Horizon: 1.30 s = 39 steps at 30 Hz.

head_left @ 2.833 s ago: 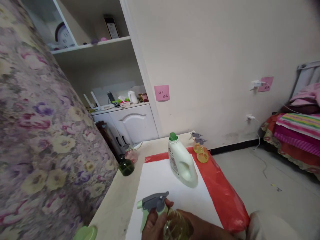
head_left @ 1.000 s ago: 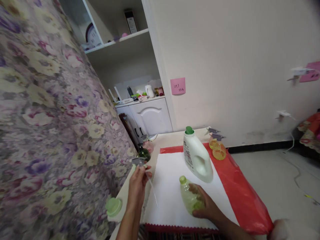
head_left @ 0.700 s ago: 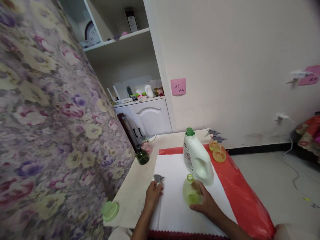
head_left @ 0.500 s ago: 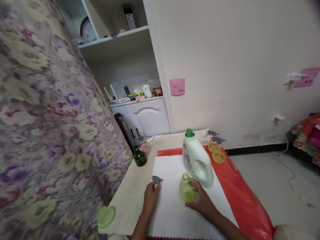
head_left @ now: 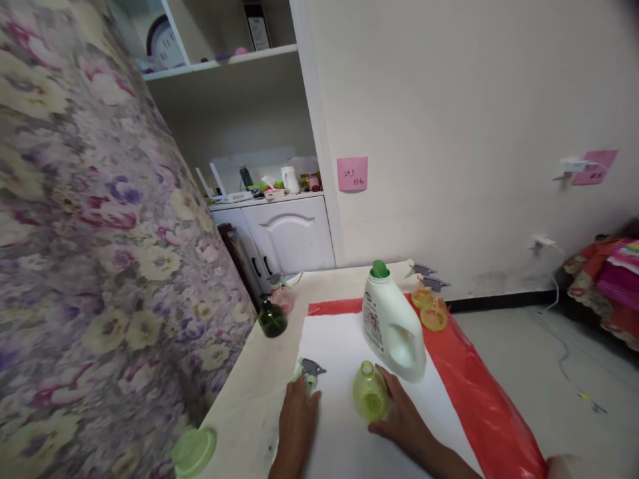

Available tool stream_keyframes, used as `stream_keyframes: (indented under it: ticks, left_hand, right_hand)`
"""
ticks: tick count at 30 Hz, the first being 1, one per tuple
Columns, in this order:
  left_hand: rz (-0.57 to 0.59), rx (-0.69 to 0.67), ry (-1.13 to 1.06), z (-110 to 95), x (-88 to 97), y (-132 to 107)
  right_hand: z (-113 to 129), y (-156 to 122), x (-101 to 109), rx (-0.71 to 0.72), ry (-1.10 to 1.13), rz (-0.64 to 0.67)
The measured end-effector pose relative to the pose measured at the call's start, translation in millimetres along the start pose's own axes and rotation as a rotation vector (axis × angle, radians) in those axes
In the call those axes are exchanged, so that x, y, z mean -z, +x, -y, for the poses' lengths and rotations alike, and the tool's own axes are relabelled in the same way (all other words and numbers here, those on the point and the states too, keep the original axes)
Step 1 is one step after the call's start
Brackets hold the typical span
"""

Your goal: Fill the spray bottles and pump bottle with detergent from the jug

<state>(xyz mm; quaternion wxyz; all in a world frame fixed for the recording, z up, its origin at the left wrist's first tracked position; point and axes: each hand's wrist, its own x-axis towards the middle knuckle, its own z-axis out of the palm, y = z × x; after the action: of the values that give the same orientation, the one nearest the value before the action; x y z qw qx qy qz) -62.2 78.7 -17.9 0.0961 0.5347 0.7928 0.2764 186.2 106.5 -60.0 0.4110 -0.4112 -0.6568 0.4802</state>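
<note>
My right hand [head_left: 402, 412] curls round the right side of a yellow-green, see-through spray bottle [head_left: 370, 394], its neck uncapped. The bottle stands upright on the white sheet [head_left: 339, 439]. My left hand [head_left: 298, 416] is at the sheet's left edge, fingers apart, just behind a grey and pale-green spray head [head_left: 311, 370]. The fingertips are close to the spray head's collar; whether they touch it is unclear. Behind the bottle stands a large pale-green detergent jug [head_left: 392, 322] with a green spout on top.
Two yellow spray bottles [head_left: 432, 311] stand at the back right on red plastic [head_left: 464, 379]. A dark green bottle [head_left: 272, 318] and a pink one [head_left: 283, 296] are at the left. A light-green lid [head_left: 194, 452] lies at the near left corner. Floral curtain [head_left: 124, 253] hangs left.
My left hand has loosened from the spray head, which now shows more fully. My right hand stays at the bottle, which looks slightly lower. The view has shifted slightly.
</note>
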Motion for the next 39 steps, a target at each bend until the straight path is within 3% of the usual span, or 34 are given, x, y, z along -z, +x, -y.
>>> stream_keyframes:
  ticks: [3,5,9,14,19,22,24,30,39]
  left_hand:
    - [-0.066,-0.075,-0.033,-8.2,-5.0,-21.8]
    - [-0.129,-0.159,-0.170,-16.4,-15.9,-39.6]
    - [-0.037,-0.212,-0.455,-29.6,-47.7,-64.9]
    - [0.121,-0.366,-0.595,-37.7,-70.6,-60.4]
    - [0.194,-0.278,-0.549,-42.7,-71.9,-52.4]
    - [0.207,-0.247,-0.538,-41.0,-75.1,-52.3]
    - [0.208,-0.244,-0.521,-38.7,-78.8,-51.8]
    - [0.225,-0.214,-0.494,-36.2,-82.9,-48.6]
    - [0.360,-0.140,-0.511,-36.0,-77.3,-43.6]
  right_hand:
    - [-2.7,-3.7,2.0,0.001,0.064,-0.006]
    - [-5.8,-7.5,4.5,0.023,0.102,-0.010]
    - [-5.8,-17.5,14.3,0.091,0.115,-0.047]
    - [24.4,-24.1,37.8,0.141,0.063,-0.133]
    - [58.9,-8.8,79.5,0.165,0.060,-0.356]
    - [63.6,12.6,102.1,0.124,0.021,-0.508]
    - [61.6,29.7,109.4,0.087,-0.020,-0.529]
    - [58.8,72.6,98.6,0.037,-0.025,-0.420]
    - [72.5,84.0,83.0,-0.033,-0.026,-0.436]
